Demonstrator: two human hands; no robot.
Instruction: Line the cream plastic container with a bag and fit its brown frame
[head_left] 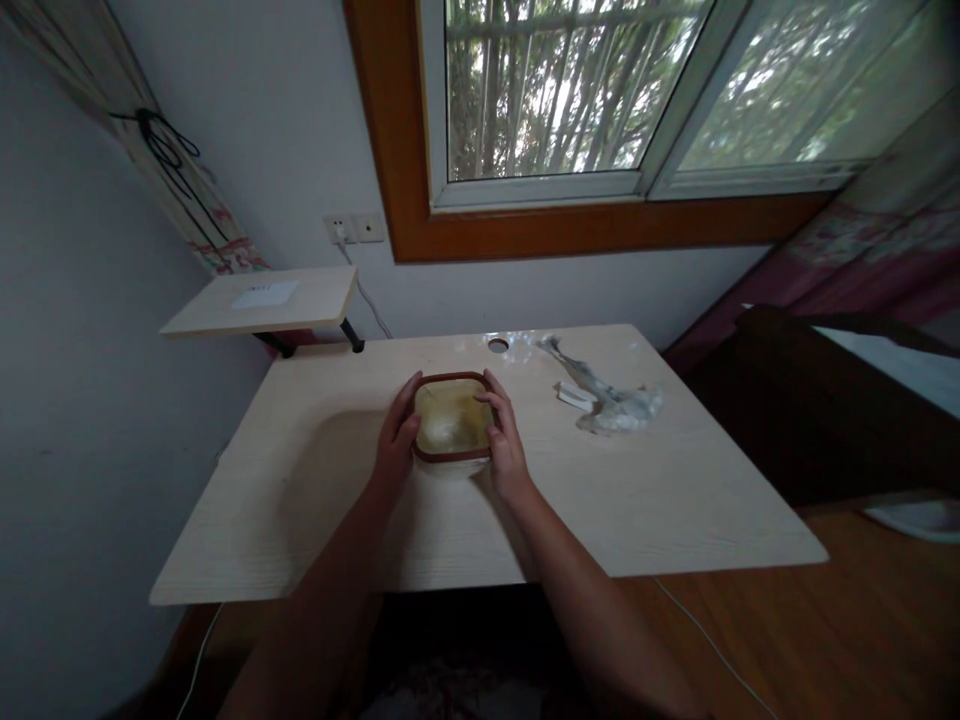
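Between my two hands is a rounded-square food container (452, 418) with a reddish-brown rim and a yellowish, translucent top. My left hand (396, 432) is closed around its left side, the thumb near the lower left corner. On the right side, my right hand (507, 440) grips it, with a finger and the thumb reaching over the rim. The container is at the middle of the pale wooden desk (337, 530). Whether its base touches the desk I cannot tell. The undersides of my fingers are hidden.
A crumpled clear plastic bag (619, 410) lies on the desk to the right, beside a small white block-like piece (574, 396). Behind is a cable hole (498, 345). A raised shelf (315, 290) with a paper stands at the back left. Wall and window are behind.
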